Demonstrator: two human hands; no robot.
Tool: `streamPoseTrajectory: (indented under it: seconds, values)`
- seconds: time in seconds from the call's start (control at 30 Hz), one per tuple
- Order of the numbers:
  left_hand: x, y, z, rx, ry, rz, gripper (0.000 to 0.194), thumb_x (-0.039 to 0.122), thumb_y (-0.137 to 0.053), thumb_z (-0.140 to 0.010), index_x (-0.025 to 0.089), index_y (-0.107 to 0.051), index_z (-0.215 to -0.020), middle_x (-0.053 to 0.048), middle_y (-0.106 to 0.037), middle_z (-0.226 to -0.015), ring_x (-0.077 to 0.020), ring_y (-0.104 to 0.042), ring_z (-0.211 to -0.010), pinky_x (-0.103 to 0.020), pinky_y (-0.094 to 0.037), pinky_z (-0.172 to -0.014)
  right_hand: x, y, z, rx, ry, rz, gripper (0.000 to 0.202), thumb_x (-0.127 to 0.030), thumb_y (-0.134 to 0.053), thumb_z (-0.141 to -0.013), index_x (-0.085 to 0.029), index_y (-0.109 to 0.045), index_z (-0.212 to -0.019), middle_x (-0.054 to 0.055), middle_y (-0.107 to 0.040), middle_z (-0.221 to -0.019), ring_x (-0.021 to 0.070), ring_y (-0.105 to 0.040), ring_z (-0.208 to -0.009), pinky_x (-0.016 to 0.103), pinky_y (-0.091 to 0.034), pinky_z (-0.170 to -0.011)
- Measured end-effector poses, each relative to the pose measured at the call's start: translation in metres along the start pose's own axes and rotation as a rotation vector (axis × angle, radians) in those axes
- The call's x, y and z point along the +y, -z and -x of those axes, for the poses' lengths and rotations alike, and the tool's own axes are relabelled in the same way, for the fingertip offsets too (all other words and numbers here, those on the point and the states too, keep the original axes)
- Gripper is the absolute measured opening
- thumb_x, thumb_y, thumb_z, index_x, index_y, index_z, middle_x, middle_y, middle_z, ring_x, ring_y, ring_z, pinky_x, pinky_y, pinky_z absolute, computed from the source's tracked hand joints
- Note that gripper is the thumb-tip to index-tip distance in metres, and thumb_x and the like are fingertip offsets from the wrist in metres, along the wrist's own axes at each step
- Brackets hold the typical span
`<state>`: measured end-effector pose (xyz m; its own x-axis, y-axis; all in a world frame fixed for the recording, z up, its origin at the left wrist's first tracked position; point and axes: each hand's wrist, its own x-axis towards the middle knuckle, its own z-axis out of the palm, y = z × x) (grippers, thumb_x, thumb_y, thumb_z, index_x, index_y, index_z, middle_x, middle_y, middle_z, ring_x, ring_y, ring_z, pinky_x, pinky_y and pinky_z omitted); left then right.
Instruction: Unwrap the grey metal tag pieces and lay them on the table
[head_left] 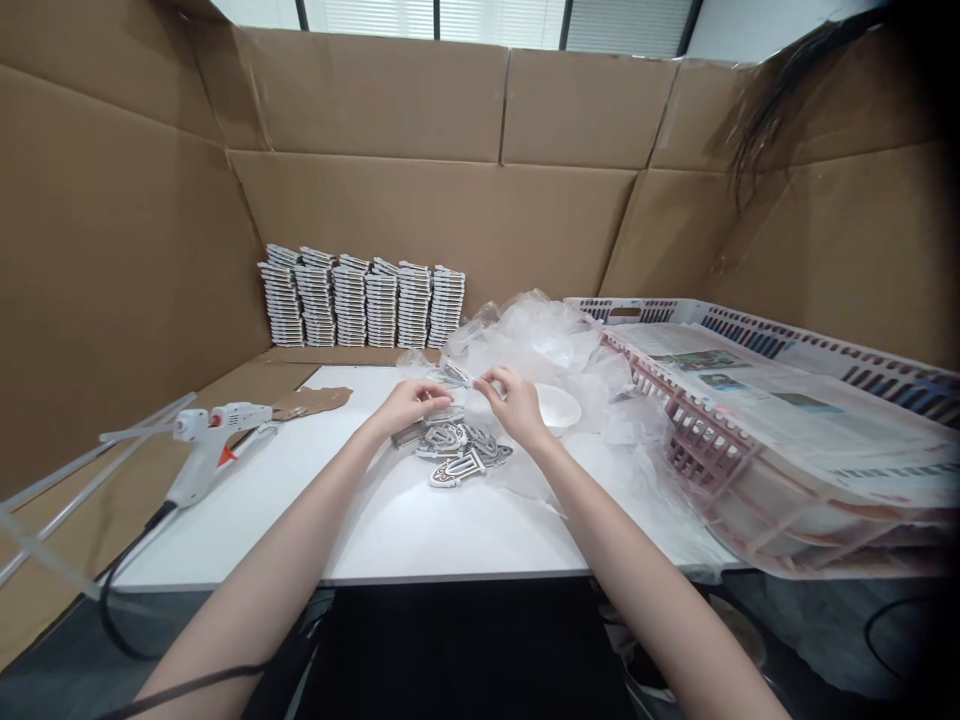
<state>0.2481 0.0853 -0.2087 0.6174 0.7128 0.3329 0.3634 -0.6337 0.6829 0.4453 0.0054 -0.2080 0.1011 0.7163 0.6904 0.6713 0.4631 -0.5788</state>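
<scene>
My left hand (415, 404) is closed, thumb and fingers together, just above a loose pile of grey-and-white flat ornate pieces (459, 468). What lies between its fingertips is too small to make out. Facing it, my right hand (513, 402) pinches with thumb and forefinger at the near edge of the clear plastic (454, 374); I cannot tell what is in the pinch. Some pieces in the pile overlap, and one with a pointed end lies nearest to me. Beside my right hand, partly behind it, sits a white round dish (559, 408).
Several stacks of similar pieces (349, 305) stand along the back cardboard wall (420, 205). A heap of clear plastic bags (540, 335) spreads toward the pink-and-white basket (709, 440) at right. At left lie a white glue gun (202, 455), its cable and clear sticks (90, 490).
</scene>
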Motion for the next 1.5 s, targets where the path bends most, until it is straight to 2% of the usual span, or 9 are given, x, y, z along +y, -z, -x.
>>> streamPoseTrajectory:
  seconds: [0.13,0.27,0.47,0.63,0.7,0.87,1.13,1.3,1.5]
  values:
    - [-0.015,0.001,-0.001,0.100,0.074,-0.108,0.034,0.042,-0.060,-0.074,0.016,-0.074,-0.088,-0.006,-0.071,-0.089,-0.0164,-0.055,-0.068,-0.027,-0.041,-0.066,0.000,0.000,0.000,-0.002,-0.006,0.018,0.018,-0.031,-0.058,-0.088,-0.020,-0.064,-0.075,0.003,-0.063,-0.080,0.0174,-0.054,-0.074,0.028,-0.037,-0.069]
    - [-0.020,0.001,0.000,0.020,0.159,-0.069,0.040,0.052,-0.059,-0.073,0.013,-0.071,-0.074,-0.003,-0.065,-0.065,-0.0150,-0.051,-0.058,-0.025,-0.037,-0.056,0.001,0.000,0.000,-0.004,-0.010,0.026,0.018,-0.032,-0.058,-0.088,-0.020,-0.065,-0.076,0.003,-0.064,-0.082,0.0174,-0.055,-0.075,0.028,-0.038,-0.068]
    - [-0.010,0.001,-0.002,0.104,0.073,-0.173,0.030,0.043,-0.059,-0.073,0.015,-0.066,-0.067,-0.002,-0.061,-0.060,-0.0150,-0.051,-0.060,-0.025,-0.036,-0.057,0.003,-0.002,0.001,-0.026,-0.020,0.032,0.018,-0.033,-0.058,-0.087,-0.021,-0.066,-0.076,0.003,-0.066,-0.081,0.0172,-0.055,-0.074,0.028,-0.037,-0.069]
    - [-0.010,0.000,-0.001,-0.007,0.075,-0.136,0.038,0.051,-0.059,-0.076,0.016,-0.072,-0.082,-0.003,-0.069,-0.074,-0.0156,-0.054,-0.062,-0.025,-0.038,-0.058,0.004,-0.003,0.001,-0.042,-0.014,0.032,0.019,-0.033,-0.058,-0.087,-0.021,-0.067,-0.077,0.003,-0.067,-0.083,0.0169,-0.056,-0.074,0.028,-0.038,-0.069]
    - [-0.011,0.000,0.000,-0.049,0.100,-0.116,0.037,0.052,-0.062,-0.073,0.016,-0.072,-0.077,-0.003,-0.069,-0.073,-0.0160,-0.054,-0.062,-0.025,-0.038,-0.058,0.005,-0.003,0.001,-0.045,-0.010,0.029,0.020,-0.034,-0.057,-0.087,-0.021,-0.067,-0.077,0.003,-0.068,-0.083,0.0170,-0.057,-0.075,0.028,-0.039,-0.070]
    - [-0.005,0.001,0.000,0.079,0.141,-0.171,0.030,0.044,-0.066,-0.071,0.016,-0.069,-0.065,-0.001,-0.062,-0.059,-0.0152,-0.051,-0.059,-0.025,-0.034,-0.056,0.006,-0.003,0.001,-0.041,-0.016,0.027,0.023,-0.037,-0.055,-0.088,-0.021,-0.068,-0.077,0.004,-0.068,-0.083,0.0177,-0.057,-0.075,0.029,-0.040,-0.070]
    - [0.015,-0.001,0.001,0.375,-0.078,-0.275,0.018,0.032,-0.058,-0.082,0.018,-0.064,-0.071,-0.001,-0.064,-0.073,-0.0152,-0.052,-0.067,-0.027,-0.035,-0.063,0.001,-0.002,0.001,-0.037,-0.039,0.010,0.022,-0.037,-0.055,-0.088,-0.020,-0.067,-0.081,0.004,-0.069,-0.086,0.0184,-0.058,-0.076,0.029,-0.041,-0.070]
    - [0.028,-0.003,0.004,0.355,-0.226,-0.272,0.017,0.028,-0.061,-0.083,0.018,-0.062,-0.069,-0.001,-0.059,-0.073,-0.0138,-0.049,-0.066,-0.027,-0.034,-0.064,-0.002,0.000,0.002,-0.063,-0.029,-0.009,0.032,-0.040,-0.057,-0.087,-0.020,-0.064,-0.111,0.006,-0.069,-0.101,0.0176,-0.059,-0.079,0.029,-0.041,-0.071]
    - [0.036,-0.006,0.006,0.330,-0.273,-0.180,0.016,0.026,-0.063,-0.082,0.018,-0.064,-0.068,0.000,-0.055,-0.067,-0.0124,-0.047,-0.061,-0.026,-0.035,-0.061,0.000,-0.002,0.002,-0.190,-0.031,-0.029,0.017,-0.034,-0.061,-0.083,-0.020,-0.062,-0.073,0.001,-0.066,-0.078,0.0169,-0.057,-0.075,0.028,-0.039,-0.070]
